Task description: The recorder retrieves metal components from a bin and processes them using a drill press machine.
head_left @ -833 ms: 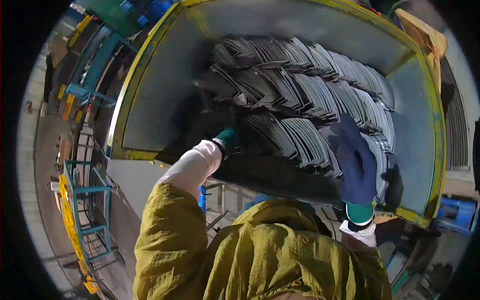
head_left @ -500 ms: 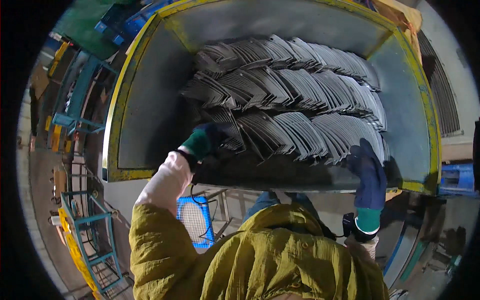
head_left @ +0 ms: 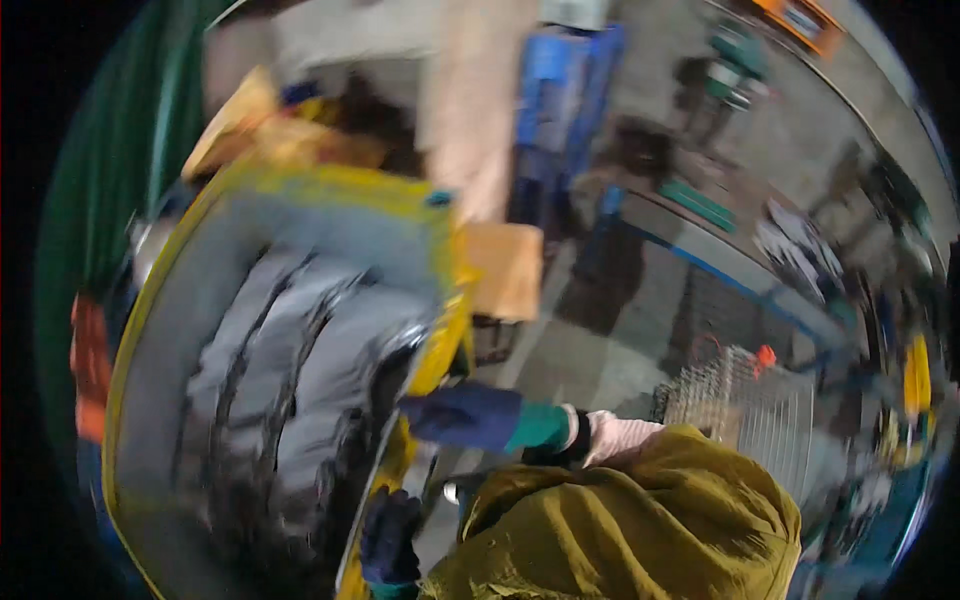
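The frame is smeared by motion. A grey metal bin with a yellow rim [head_left: 140,310] lies to the left, holding rows of tightly stacked, curved grey metal plates [head_left: 345,340]. My right hand [head_left: 465,415], in a dark blue glove with a green cuff, stretches out flat toward the bin's near side, its fingertips at the rim. Below it my left hand [head_left: 392,535], gloved alike, is beside the same rim, fingers loosely apart. Neither hand shows anything held. Fine finger detail is blurred.
A cardboard-coloured box [head_left: 500,270] stands just past the bin's corner. Blue uprights [head_left: 565,100] rise behind it. To the right are a wire mesh basket [head_left: 760,410] and a long blue-edged frame [head_left: 720,275]. A green curtain [head_left: 120,170] hangs at the far left.
The view has swung to the right, so the bin now appears at the left and turned. My left hand has come out from the plates to the rim; my right hand is also off the plates.
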{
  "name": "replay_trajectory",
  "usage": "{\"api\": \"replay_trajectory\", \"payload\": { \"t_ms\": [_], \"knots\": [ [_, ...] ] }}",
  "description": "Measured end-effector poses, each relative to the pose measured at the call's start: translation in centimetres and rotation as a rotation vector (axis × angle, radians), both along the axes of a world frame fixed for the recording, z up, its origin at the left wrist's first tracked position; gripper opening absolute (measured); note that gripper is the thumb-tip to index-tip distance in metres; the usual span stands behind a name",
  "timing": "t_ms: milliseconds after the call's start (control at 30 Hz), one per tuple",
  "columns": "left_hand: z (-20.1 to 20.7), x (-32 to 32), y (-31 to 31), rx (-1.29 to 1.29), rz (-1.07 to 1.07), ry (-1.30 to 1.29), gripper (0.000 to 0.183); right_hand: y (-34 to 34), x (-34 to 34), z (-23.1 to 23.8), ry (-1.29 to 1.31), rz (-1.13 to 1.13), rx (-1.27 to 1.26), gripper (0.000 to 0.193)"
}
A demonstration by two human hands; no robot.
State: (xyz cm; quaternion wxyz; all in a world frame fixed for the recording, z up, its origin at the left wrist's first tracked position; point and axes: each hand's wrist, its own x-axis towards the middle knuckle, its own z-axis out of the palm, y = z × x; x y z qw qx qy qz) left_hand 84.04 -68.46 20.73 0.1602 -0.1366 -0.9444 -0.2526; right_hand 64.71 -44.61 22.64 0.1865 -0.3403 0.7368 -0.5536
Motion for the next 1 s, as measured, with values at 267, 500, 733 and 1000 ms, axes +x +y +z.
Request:
{"api": "replay_trajectory", "payload": {
  "t_ms": [267,500,733,1000],
  "knots": [
    [-3.1,-11.9,16.5,-0.249,-0.554,-0.063,0.04,25.1,3.3,-3.1,0.051,-0.525,0.244,0.046],
    [-3.1,-18.7,33.1,0.83,-0.406,-1.045,0.036,40.8,10.6,-1.9,-0.628,-1.024,-0.31,0.031],
    [-4.9,-26.8,45.4,-0.02,-1.245,-0.589,0.034,47.5,15.4,-6.5,-0.532,-1.439,-0.633,0.042],
    [-10.2,-35.2,55.4,-0.051,-1.364,-0.697,0.033,58.4,13.3,-18.5,-0.683,-2.185,0.119,0.106]
  ]
}}
